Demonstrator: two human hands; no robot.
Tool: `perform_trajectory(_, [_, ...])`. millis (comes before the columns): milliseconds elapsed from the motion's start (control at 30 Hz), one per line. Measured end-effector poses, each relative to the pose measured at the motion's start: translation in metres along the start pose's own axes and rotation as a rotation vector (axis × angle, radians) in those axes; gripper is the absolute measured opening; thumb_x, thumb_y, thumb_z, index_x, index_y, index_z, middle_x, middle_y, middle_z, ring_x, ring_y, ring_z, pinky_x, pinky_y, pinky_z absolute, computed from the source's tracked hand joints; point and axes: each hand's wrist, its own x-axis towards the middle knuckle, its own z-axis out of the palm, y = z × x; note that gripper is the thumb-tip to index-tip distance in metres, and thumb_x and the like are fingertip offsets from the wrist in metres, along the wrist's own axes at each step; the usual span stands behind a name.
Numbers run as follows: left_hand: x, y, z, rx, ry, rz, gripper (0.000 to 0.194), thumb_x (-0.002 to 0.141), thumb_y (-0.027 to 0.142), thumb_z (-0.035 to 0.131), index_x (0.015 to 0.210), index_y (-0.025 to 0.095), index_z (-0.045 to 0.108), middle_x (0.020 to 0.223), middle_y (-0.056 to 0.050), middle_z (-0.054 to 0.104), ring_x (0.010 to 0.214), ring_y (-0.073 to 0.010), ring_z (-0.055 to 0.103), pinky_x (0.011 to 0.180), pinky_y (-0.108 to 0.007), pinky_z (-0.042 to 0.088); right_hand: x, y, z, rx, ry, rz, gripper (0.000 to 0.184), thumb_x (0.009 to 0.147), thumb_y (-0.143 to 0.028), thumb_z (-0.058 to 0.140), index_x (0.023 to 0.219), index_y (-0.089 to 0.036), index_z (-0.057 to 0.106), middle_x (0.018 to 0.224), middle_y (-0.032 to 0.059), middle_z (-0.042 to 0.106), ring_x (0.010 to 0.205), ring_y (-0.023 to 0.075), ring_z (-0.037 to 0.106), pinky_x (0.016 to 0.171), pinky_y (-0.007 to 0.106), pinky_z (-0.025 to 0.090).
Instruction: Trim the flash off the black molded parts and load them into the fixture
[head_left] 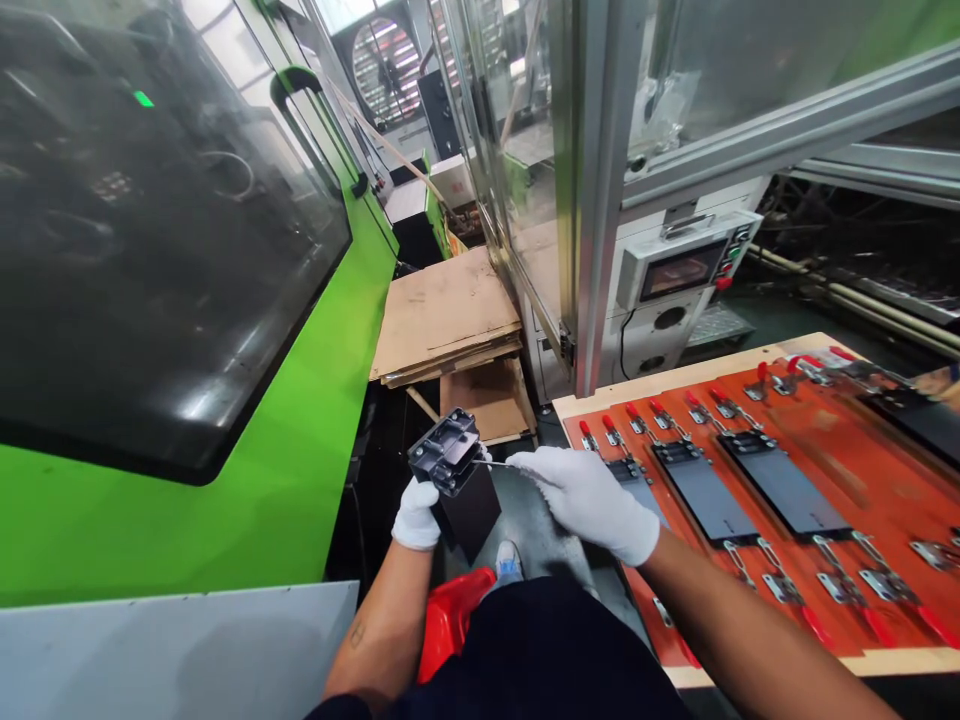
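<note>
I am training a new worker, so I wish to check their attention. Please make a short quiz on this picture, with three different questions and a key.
1. What does the right hand hold, next to the black moulded part?
2. True or false: the green machine stands on the person's right side.
3. What lies on the orange board?
A. Flat black panels
B. Sheets of cardboard
C. Spare gloves

Key:
1. A thin metal tool
2. False
3. A
</note>
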Motion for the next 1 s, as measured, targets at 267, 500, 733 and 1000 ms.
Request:
perform_trajectory(267, [0.003, -0.004, 0.006, 0.053, 0.029, 0.096, 0.031, 0.053, 0.012, 0.074, 0.082, 0.021, 0.076, 0.074, -0.006, 0.075, 0.102, -0.0398, 0.071, 0.099, -0.054, 0.054, -0.008, -0.031, 0.015, 0.289, -0.061, 0.091, 0.035, 0.096, -0.027, 0.044, 0.108, -0.024, 0.076, 0.099, 0.0068, 0.077, 0.09, 0.0226, 0.07, 0.082, 0.033, 0.054])
perform_trajectory(500, [0.007, -0.005, 0.01, 0.14, 0.028, 0.168, 0.038, 0.048, 0.029, 0.087, 0.083, 0.019, 0.077, 0.087, -0.008, 0.079, 0.098, -0.0378, 0.073, 0.1, -0.051, 0.054, -0.004, -0.043, -0.002, 0.501, -0.071, 0.267, 0.035, 0.097, -0.035, 0.045, 0.095, -0.02, 0.076, 0.068, 0.0013, 0.07, 0.063, 0.017, 0.062, 0.062, 0.027, 0.051])
perform_trajectory(733, [0.008, -0.004, 0.009, 0.247, -0.037, 0.179, 0.06, 0.045, 0.038, 0.09, 0.1, 0.019, 0.078, 0.106, -0.013, 0.077, 0.118, -0.0429, 0.064, 0.105, -0.052, 0.05, 0.004, -0.032, -0.009, 0.27, 0.147, 0.141, 0.037, 0.095, -0.025, 0.042, 0.107, -0.021, 0.077, 0.108, 0.0082, 0.078, 0.1, 0.0229, 0.073, 0.089, 0.034, 0.057])
perform_trajectory(1000, [0.006, 0.0, 0.019, 0.267, -0.098, 0.171, 0.05, 0.048, 0.041, 0.091, 0.094, 0.022, 0.08, 0.112, -0.01, 0.077, 0.113, -0.0401, 0.068, 0.102, -0.049, 0.052, -0.006, -0.046, 0.003, 0.325, 0.02, 0.13, 0.037, 0.101, -0.03, 0.039, 0.1, -0.02, 0.075, 0.098, 0.0053, 0.078, 0.089, 0.0189, 0.072, 0.082, 0.03, 0.057])
